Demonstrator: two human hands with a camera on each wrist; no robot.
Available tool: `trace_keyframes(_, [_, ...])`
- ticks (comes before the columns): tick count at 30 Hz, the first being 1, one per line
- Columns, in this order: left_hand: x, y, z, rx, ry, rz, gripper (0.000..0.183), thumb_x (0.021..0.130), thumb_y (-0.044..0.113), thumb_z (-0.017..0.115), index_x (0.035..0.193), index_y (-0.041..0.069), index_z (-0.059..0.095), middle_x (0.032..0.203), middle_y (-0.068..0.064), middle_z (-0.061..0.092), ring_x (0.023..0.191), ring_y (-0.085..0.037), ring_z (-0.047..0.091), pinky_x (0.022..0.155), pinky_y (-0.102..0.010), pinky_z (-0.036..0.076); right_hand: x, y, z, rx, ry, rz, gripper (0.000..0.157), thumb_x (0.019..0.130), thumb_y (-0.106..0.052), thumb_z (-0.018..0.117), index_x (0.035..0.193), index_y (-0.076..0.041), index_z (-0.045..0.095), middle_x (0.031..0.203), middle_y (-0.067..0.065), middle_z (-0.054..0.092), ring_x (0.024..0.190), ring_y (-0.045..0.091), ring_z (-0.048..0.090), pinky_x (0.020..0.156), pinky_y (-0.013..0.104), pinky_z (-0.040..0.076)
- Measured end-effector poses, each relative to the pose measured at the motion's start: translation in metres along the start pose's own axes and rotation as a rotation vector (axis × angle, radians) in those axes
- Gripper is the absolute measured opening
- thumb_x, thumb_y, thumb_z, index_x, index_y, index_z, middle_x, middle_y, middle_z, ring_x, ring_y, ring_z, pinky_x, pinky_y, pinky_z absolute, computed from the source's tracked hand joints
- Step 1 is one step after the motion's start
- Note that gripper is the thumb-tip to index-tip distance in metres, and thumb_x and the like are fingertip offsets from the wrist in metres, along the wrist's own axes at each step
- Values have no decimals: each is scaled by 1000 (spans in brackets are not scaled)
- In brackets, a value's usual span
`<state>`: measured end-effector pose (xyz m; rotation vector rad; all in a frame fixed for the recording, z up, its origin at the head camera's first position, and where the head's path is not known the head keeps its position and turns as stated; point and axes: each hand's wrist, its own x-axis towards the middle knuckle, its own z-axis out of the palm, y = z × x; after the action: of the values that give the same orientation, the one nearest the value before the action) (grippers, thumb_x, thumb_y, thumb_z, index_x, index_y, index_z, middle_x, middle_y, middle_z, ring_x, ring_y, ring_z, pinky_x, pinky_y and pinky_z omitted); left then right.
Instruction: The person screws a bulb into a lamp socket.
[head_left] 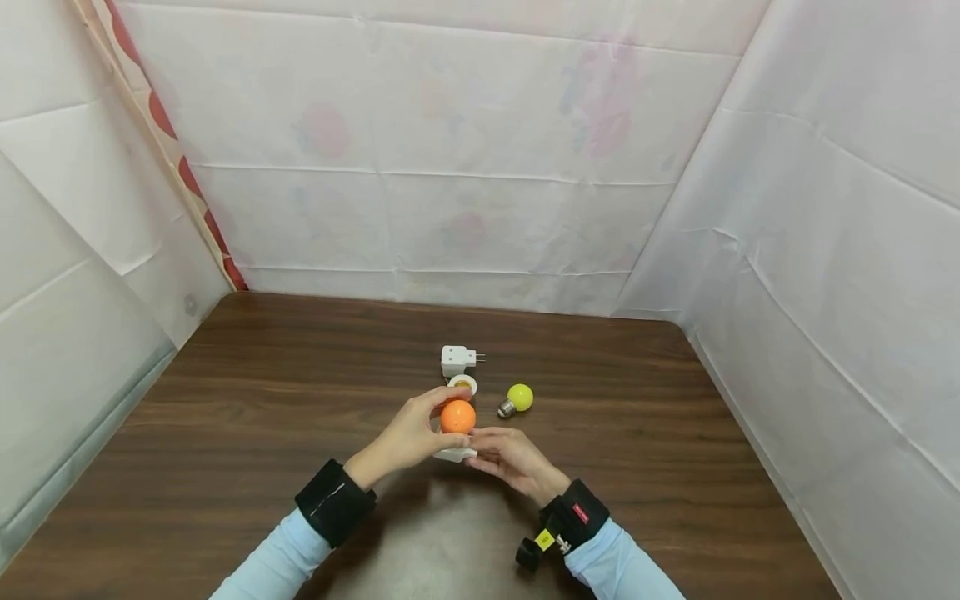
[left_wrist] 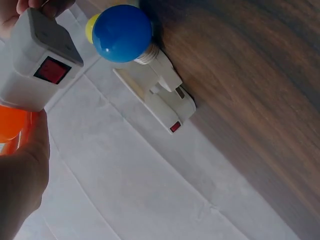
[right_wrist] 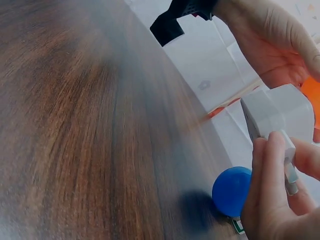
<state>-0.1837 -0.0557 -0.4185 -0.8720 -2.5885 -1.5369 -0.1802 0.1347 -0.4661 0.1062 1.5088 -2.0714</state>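
Note:
Between thumb and fingers, my left hand (head_left: 401, 435) grips an orange light bulb (head_left: 457, 417). My right hand (head_left: 517, 465) pinches a white plug-in lamp socket (right_wrist: 282, 112) at its plug end, near the metal prongs (right_wrist: 291, 182). A red switch (left_wrist: 52, 70) shows on the socket's side in the left wrist view. The bulb meets the socket's far end, and its screw base is hidden. Beyond the hands, a blue bulb (left_wrist: 122, 34) with its threads showing lies against a second white socket (left_wrist: 170, 102). In the head view the hands hide the blue bulb.
On the brown wooden table (head_left: 300, 375), a yellow bulb (head_left: 520, 397) lies on its side right of the hands. The second socket's plug body (head_left: 453, 360) points its prongs right, with its round opening (head_left: 462, 384) towards me. White sheets (head_left: 465, 225) hang around the table.

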Motion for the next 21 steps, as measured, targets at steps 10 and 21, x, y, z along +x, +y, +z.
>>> trace_keyframes(10, [-4,-10,-2,5,12,23,62,72,9,77,127,-3,50,125,-21,54,109,-30,57,90,-38,48,1,-1,-1,-15,4,7,35,87,-9,61,118,5,57,94,2,66,84,10,63,81,24,53])
trace_keyframes(21, [-5,-19,-3,-36,1,-7,62,74,12,76,128,2,48,119,-15,59,105,-29,61,88,-38,50,1,-4,-2,-13,8,5,35,87,-10,62,117,5,57,92,2,65,81,10,63,78,23,53])
